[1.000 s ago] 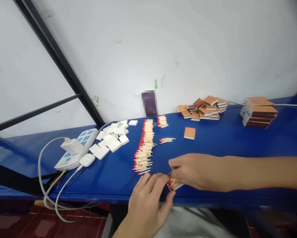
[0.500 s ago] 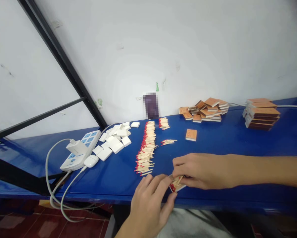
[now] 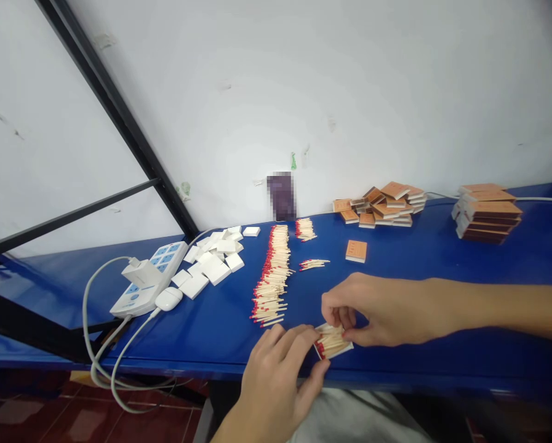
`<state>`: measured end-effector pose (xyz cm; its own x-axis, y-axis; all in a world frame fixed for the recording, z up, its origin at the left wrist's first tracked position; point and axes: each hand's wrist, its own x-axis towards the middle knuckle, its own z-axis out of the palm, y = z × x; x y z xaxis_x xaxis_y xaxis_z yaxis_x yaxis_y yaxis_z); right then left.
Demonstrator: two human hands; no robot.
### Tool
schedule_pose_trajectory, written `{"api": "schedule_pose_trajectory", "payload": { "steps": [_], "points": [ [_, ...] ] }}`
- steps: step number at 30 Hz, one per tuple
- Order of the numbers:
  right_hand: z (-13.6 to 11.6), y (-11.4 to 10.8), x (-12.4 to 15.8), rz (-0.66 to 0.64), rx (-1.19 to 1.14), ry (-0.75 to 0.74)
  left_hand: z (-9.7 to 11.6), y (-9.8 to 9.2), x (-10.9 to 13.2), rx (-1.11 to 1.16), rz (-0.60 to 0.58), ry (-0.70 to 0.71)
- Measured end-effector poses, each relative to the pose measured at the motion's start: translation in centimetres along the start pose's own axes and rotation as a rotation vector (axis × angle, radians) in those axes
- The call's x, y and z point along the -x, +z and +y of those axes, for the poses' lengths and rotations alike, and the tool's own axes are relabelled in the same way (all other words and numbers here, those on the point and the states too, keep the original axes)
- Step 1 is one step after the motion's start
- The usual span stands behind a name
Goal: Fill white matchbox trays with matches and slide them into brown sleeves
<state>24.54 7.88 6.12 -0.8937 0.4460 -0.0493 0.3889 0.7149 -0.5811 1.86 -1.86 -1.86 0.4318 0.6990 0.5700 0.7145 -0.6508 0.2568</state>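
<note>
A small white matchbox tray (image 3: 349, 347) lies near the front edge of the blue table, filled with red-tipped matches (image 3: 333, 343). My left hand (image 3: 280, 375) grips its left end between thumb and fingers. Over the tray's far right side is my right hand (image 3: 372, 311), its fingers curled and its thumb apart from them, with nothing visible between. Left of the tray runs a long row of matches (image 3: 276, 271). Beyond it lie a small bunch of matches (image 3: 313, 264) and a short matchstick pile (image 3: 306, 229). One orange matchbox (image 3: 356, 251) sits behind my right hand.
White empty-looking trays (image 3: 213, 258) are heaped at the left, beside a power strip (image 3: 151, 280) with a white charger, cables and an earbud case (image 3: 168, 299). Orange matchboxes (image 3: 386, 206) are piled at the back, with a neat stack (image 3: 488, 212) further right. A black frame (image 3: 119, 123) rises at left.
My right hand has lifted slightly off the matches and its thumb and fingers have parted, so more of the filled tray shows. My left hand stays at the tray's left end.
</note>
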Motion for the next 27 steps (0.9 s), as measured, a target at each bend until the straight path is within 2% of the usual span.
{"api": "schedule_pose_trajectory", "payload": {
  "steps": [5, 10, 19, 24, 27],
  "points": [
    [0.2, 0.5, -0.2, 0.054, 0.078, -0.053, -0.1, 0.0, 0.0, -0.002, -0.002, 0.005],
    [-0.1, 0.5, -0.5, 0.010, 0.098, -0.130, 0.0, -0.1, -0.1, -0.011, -0.023, 0.017],
    [-0.2, 1.2, -0.3, 0.014, 0.090, -0.021, 0.1, -0.3, -0.1, -0.018, 0.005, 0.009],
    [-0.1, 1.1, -0.5, -0.010, 0.135, -0.091, 0.0, -0.2, -0.2, -0.029, -0.028, 0.034],
    [0.2, 1.5, -0.6, 0.021, 0.156, -0.135, -0.1, -0.3, -0.2, -0.046, -0.033, 0.060]
  ]
}}
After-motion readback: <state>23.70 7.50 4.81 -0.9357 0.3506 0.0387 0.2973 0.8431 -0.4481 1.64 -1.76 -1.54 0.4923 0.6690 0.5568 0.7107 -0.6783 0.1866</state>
